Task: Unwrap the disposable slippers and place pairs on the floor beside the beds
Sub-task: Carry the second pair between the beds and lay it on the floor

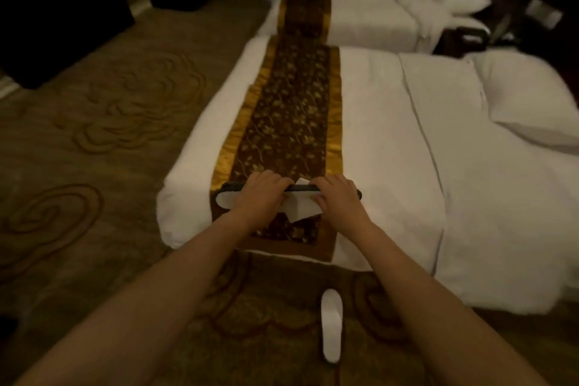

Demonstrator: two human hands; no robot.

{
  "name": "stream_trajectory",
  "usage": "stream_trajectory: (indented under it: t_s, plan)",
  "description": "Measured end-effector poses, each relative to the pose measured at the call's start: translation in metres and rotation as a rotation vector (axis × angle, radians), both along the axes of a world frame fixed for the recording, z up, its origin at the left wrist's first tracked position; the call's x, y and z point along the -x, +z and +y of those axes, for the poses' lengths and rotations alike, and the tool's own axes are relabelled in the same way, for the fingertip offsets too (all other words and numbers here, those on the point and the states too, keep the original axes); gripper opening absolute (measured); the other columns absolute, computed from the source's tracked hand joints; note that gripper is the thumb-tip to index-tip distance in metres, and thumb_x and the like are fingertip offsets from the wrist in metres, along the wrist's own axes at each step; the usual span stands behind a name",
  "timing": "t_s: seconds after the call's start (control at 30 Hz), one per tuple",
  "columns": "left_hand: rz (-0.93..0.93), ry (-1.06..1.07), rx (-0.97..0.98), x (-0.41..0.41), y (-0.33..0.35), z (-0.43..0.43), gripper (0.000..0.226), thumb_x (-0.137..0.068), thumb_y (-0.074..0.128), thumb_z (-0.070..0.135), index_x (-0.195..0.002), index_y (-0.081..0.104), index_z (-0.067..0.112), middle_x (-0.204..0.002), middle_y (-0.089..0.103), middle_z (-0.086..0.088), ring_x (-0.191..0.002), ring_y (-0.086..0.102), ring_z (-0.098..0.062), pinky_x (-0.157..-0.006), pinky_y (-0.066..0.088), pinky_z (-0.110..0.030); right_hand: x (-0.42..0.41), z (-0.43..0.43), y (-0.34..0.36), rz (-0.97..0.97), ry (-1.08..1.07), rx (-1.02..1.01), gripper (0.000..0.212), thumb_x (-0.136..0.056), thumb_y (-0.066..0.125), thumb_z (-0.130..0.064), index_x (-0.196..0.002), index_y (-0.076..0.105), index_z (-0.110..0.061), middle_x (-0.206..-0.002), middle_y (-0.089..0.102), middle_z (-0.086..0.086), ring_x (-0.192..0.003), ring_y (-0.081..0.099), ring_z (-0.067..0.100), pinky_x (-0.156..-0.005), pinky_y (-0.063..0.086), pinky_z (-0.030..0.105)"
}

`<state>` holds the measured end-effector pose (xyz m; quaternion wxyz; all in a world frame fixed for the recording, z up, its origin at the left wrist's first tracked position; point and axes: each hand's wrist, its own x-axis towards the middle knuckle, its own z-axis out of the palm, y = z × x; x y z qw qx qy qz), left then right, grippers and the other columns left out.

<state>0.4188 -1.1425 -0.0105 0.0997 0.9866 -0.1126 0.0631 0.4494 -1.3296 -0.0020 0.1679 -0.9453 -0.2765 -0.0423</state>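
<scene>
**Both hands on a slipper at the foot of the near bed**

Here, both arms reach forward from the bottom of the frame to the foot end of the near bed (pixel 391 141), which is made up in white with a brown and gold patterned runner (pixel 282 122) laid across it. The left hand (pixel 260 194) and the right hand (pixel 338 196) sit close together, just apart, and each grip is closed over the dark upper edge of a slipper (pixel 227 199) that stands on its side on the runner. The slipper's white sole faces the camera, with a rounded end showing to the left of the left hand and a dark tip showing just past the right hand. Whether one slipper or a stacked pair is held there cannot be told.

Between and below the hands a piece of white wrapper (pixel 305 208) sticks out, creased and angled, with one corner poking up above the dark edge and the larger part hanging down over the runner.

On the patterned carpet (pixel 109 135) in front of the bed lies a single white slipper (pixel 331 326), flat, lengthwise toward the bed, well apart from the hands and between the two forearms.

A second bed (pixel 360 9) with a matching runner stands beyond the near one, with white pillows (pixel 454 0) at its right end.
</scene>
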Motion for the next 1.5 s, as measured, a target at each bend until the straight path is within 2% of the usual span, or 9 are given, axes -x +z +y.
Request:
stream_trajectory:
  t_s: [0.07,0.17,0.37,0.53,0.73,0.9,1.03,1.17,1.5]
  plan:
    - [-0.017,0.008,-0.028,0.004,0.034,0.018,0.037,-0.093,0.046,0.023,-0.130,0.049,0.022,-0.118,0.060,-0.002,-0.110,0.049,-0.023,-0.094,0.034,-0.034,0.000,0.016,0.031,-0.034,0.041,-0.027,0.026,-0.093,0.047,-0.020,-0.117,0.056,-0.018,-0.115,0.059,0.004,-0.110,0.047,0.024,-0.092,0.035,0.036]
    - [-0.040,0.033,-0.044,0.011,0.077,0.049,0.037,-0.094,0.045,0.024,-0.131,0.048,0.022,-0.120,0.059,-0.002,-0.111,0.048,-0.022,-0.091,0.032,-0.032,-0.004,0.045,0.068,-0.094,0.103,-0.028,0.025,-0.093,0.047,-0.023,-0.116,0.056,-0.018,-0.114,0.059,0.003,-0.108,0.047,0.023,-0.091,0.036,0.036]
    - [-0.132,0.159,-0.133,0.031,0.128,0.134,0.032,-0.095,0.043,0.026,-0.126,0.051,0.022,-0.113,0.062,-0.001,-0.103,0.054,-0.020,-0.086,0.039,-0.032,-0.020,0.137,0.116,-0.178,0.280,-0.025,0.026,-0.093,0.046,-0.025,-0.117,0.054,-0.020,-0.112,0.058,0.002,-0.107,0.047,0.021,-0.086,0.031,0.032]
    - [-0.157,0.292,-0.133,0.037,0.159,0.233,0.026,-0.093,0.046,0.027,-0.116,0.058,0.022,-0.112,0.064,-0.002,-0.102,0.054,-0.022,-0.085,0.039,-0.032,-0.035,0.252,0.143,-0.258,0.373,-0.011,0.024,-0.093,0.046,-0.027,-0.113,0.057,-0.022,-0.106,0.061,0.001,-0.100,0.049,0.023,-0.077,0.030,0.031]
    - [-0.182,0.352,-0.215,0.025,0.193,0.377,0.030,-0.092,0.050,0.027,-0.120,0.056,0.019,-0.120,0.061,-0.003,-0.111,0.052,-0.023,-0.093,0.038,-0.032,-0.059,0.405,0.169,-0.292,0.417,-0.089,0.023,-0.091,0.050,-0.026,-0.112,0.060,-0.020,-0.106,0.063,0.003,-0.099,0.050,0.024,-0.079,0.034,0.033]
    - [-0.162,0.377,-0.236,0.009,0.211,0.486,0.032,-0.092,0.048,0.025,-0.123,0.054,0.019,-0.123,0.060,-0.003,-0.115,0.052,-0.023,-0.094,0.038,-0.033,-0.078,0.518,0.180,-0.291,0.433,-0.136,0.026,-0.091,0.052,-0.025,-0.115,0.060,-0.018,-0.110,0.063,0.005,-0.101,0.050,0.024,-0.077,0.028,0.029]
    - [-0.149,0.384,-0.257,-0.021,0.211,0.549,0.035,-0.094,0.045,0.025,-0.128,0.050,0.019,-0.125,0.059,-0.003,-0.116,0.052,-0.023,-0.094,0.037,-0.031,-0.107,0.582,0.181,-0.243,0.452,-0.136,0.030,-0.092,0.051,-0.025,-0.120,0.057,-0.018,-0.114,0.062,0.006,-0.106,0.049,0.025,-0.088,0.035,0.036]
    - [-0.155,0.420,-0.255,-0.071,0.204,0.607,0.040,-0.094,0.045,0.026,-0.133,0.047,0.018,-0.130,0.057,-0.004,-0.121,0.049,-0.023,-0.100,0.036,-0.032,-0.159,0.641,0.181,-0.255,0.457,-0.109,0.028,-0.092,0.050,-0.024,-0.117,0.057,-0.016,-0.114,0.061,0.006,-0.106,0.048,0.024,-0.088,0.034,0.035]
    - [-0.126,0.445,-0.304,-0.247,0.199,0.743,0.040,-0.094,0.044,0.025,-0.133,0.046,0.016,-0.134,0.054,-0.003,-0.125,0.046,-0.021,-0.103,0.035,-0.032,-0.346,0.785,0.171,-0.218,0.487,-0.076,0.031,-0.092,0.050,-0.025,-0.122,0.054,-0.017,-0.120,0.059,0.004,-0.113,0.046,0.023,-0.093,0.033,0.036]
